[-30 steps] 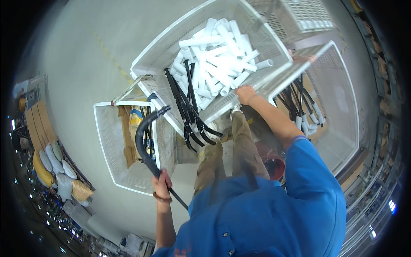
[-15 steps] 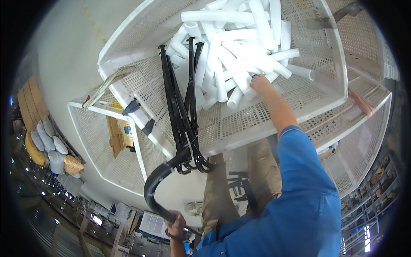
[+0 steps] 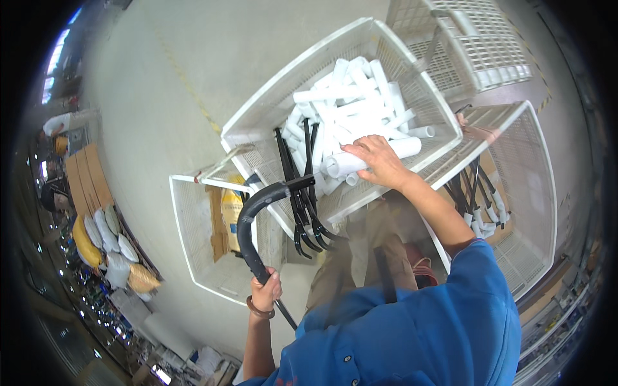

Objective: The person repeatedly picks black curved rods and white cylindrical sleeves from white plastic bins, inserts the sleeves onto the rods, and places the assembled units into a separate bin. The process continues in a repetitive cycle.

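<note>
My left fingers (image 3: 273, 284) clutch a bent black bar (image 3: 247, 225); my right fingers (image 3: 367, 150) grasp a white tube (image 3: 345, 165) over the basket (image 3: 400, 56). Too loose a grip could drop it back.

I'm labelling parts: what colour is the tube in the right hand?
The tube is white; it shows best in the head view.

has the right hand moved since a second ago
Yes: against the large white crate, the right hand has moved from the near side inward, over the tube pile, now gripping a white tube.
</note>
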Tool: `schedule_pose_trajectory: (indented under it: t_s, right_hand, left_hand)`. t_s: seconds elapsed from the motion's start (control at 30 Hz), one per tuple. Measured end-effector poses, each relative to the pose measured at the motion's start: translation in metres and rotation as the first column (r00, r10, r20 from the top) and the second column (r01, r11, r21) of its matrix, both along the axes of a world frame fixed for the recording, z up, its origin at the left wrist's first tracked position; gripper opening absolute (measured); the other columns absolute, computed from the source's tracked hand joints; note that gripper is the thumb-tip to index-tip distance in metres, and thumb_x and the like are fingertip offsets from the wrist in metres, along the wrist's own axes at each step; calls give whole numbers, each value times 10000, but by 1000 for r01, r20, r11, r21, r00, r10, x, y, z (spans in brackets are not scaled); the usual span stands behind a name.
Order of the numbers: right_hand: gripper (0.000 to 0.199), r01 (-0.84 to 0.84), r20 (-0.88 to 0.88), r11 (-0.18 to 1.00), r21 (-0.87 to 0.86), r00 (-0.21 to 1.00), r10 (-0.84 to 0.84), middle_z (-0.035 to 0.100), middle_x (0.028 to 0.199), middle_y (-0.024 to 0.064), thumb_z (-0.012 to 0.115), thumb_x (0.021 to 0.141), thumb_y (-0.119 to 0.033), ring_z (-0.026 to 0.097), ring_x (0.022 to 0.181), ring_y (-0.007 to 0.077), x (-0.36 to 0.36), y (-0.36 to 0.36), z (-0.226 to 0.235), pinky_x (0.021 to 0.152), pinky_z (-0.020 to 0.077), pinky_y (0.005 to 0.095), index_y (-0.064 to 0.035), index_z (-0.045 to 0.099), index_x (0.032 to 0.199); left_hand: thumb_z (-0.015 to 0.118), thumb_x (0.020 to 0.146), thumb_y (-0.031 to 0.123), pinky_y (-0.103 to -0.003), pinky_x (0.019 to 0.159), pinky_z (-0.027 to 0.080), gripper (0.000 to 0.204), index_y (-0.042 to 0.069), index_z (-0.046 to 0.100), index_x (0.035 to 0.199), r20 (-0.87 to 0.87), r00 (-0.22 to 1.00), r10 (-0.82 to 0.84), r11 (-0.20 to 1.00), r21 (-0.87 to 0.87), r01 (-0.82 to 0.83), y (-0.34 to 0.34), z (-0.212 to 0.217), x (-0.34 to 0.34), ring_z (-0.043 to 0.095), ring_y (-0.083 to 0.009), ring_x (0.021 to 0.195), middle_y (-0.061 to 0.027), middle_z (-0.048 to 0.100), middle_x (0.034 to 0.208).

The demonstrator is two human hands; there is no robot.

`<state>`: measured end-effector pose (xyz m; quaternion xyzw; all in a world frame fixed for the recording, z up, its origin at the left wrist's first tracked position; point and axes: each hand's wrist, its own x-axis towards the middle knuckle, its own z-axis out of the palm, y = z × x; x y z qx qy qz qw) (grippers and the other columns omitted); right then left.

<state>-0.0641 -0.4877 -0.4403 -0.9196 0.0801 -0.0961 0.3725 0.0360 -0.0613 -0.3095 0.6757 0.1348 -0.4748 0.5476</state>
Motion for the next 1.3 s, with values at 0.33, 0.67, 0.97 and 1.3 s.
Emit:
schedule_pose_trajectory:
  t_s: [0.33, 0.67, 0.97, 1.3]
  right_hand:
    - [779, 86, 51, 988, -126, 996, -80, 554, 1125, 96, 801, 621, -101, 539, 1053, 305, -29, 126, 151, 929, 425, 405, -127, 512, 1344]
    - [882, 449, -120, 738, -505, 810, -574, 609, 1116, 126, 832, 653, -186, 593, 1055, 332, -196, 178, 278, 933, 443, 449, -146, 406, 1424]
    - [504, 354, -25, 933, -72, 934, -356, 680, 1030, 150, 716, 661, -86, 643, 927, 389, -263, 199, 324, 812, 511, 450, -72, 587, 1149]
    - [125, 51, -6, 552, -833, 995, -102, 577, 780, 52, 619, 752, -138, 620, 750, 213, -268, 251, 332, 705, 484, 331, -81, 562, 847]
  left_hand:
    - [697, 919, 205, -224, 380, 320, 170, 109, 560, 886, 310, 816, -488, 867, 65, 494, 3, 25, -46, 415, -40, 431, 66, 475, 580]
    - [680, 939, 237, -217, 373, 288, 179, 102, 562, 943, -50, 731, -680, 705, -320, 633, 22, 117, -34, 363, -33, 409, 70, 423, 553]
    - [743, 874, 268, -237, 465, 380, 253, 68, 595, 825, 275, 464, -842, 434, -164, 886, 16, 149, -125, 475, -46, 520, 39, 538, 629]
    - [830, 772, 182, -261, 528, 441, 319, 4, 625, 940, 89, 386, -918, 356, -237, 904, -3, 139, -181, 551, -97, 600, -21, 622, 735]
